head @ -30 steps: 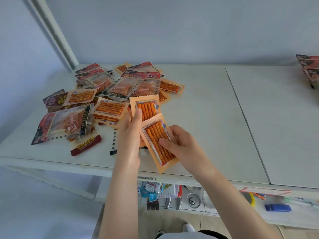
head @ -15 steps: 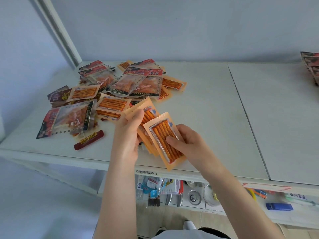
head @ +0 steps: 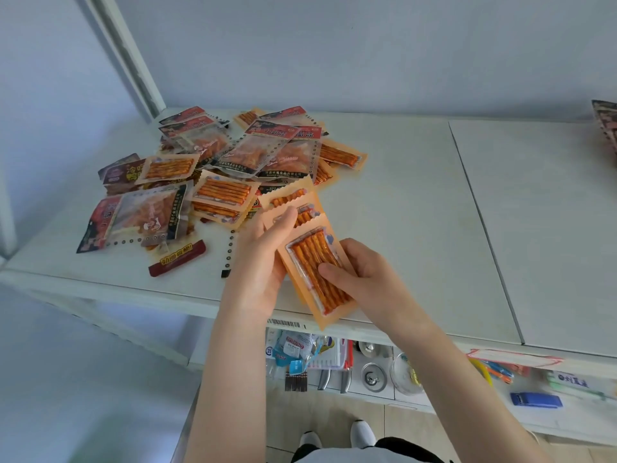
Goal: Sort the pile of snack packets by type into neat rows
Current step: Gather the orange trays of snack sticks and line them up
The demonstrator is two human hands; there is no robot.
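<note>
I have both hands over the near edge of the bench point(head: 400, 202), and both grips are full. My left hand point(head: 260, 259) holds a small fan of orange stick packets, the fanned packets point(head: 302, 213), with its fingers curled up across their faces. My right hand point(head: 367, 279) pinches the front packet point(head: 307, 259), thumb on the clear window and fingers behind. That front packet overlaps the fan and touches my left palm. Its long axis runs from about 11 o'clock down to 5 o'clock, with the lower end hanging past the bench edge.

The unsorted pile point(head: 220, 152) lies at 10 o'clock from my hands, near the left hand and well apart from the right. It is a mix of orange stick packets, larger clear packets with red headers and a few dark ones, all overlapping. A dark red bar point(head: 177, 260) lies alone at its near side.

The bare bench runs out toward 2 o'clock, on the right hand's side. I judge that hand should carry the matched set there and turn the long axes parallel. More packets point(head: 607, 125) show at the far right edge, but the frame cuts them, so I cannot tell whether they form a row.
</note>
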